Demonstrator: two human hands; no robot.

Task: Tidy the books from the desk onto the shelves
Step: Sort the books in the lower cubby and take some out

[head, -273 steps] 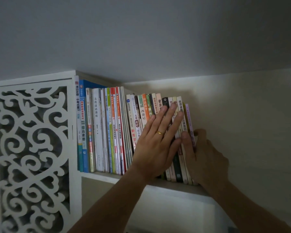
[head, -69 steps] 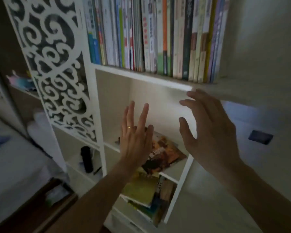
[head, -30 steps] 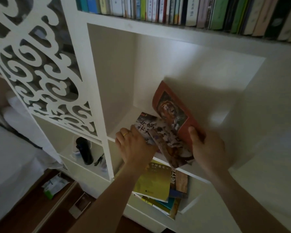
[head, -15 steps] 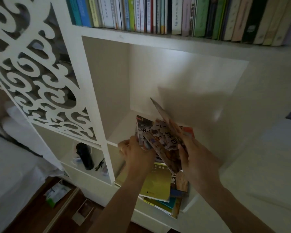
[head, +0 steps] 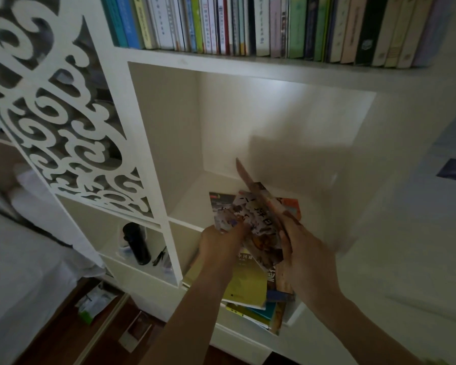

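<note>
In the white bookcase's middle cubby (head: 250, 138) lie a few thin picture books. My left hand (head: 219, 243) grips the front corner of the patterned picture book (head: 250, 219) at the cubby's front edge. My right hand (head: 303, 248) holds a reddish book (head: 248, 177) tilted up on its edge above that book, fingers along its cover. Another book with an orange cover (head: 291, 205) lies flat behind them. A row of upright books (head: 261, 25) fills the shelf above. A loose pile with a yellow-green book (head: 248, 283) sits in the cubby below.
A white fretwork panel (head: 63, 109) closes the bookcase's left side. Beneath it, a small compartment holds a black bottle (head: 137, 243) and small dark items. Brown floor with scattered papers (head: 95, 304) and a small box lies at bottom left; pale bedding is at far left.
Earlier both hands pressed the upright row on the top shelf. They dropped to the middle cubby, took hold of the picture books, and the reddish book has tipped more edge-on over the last second.
</note>
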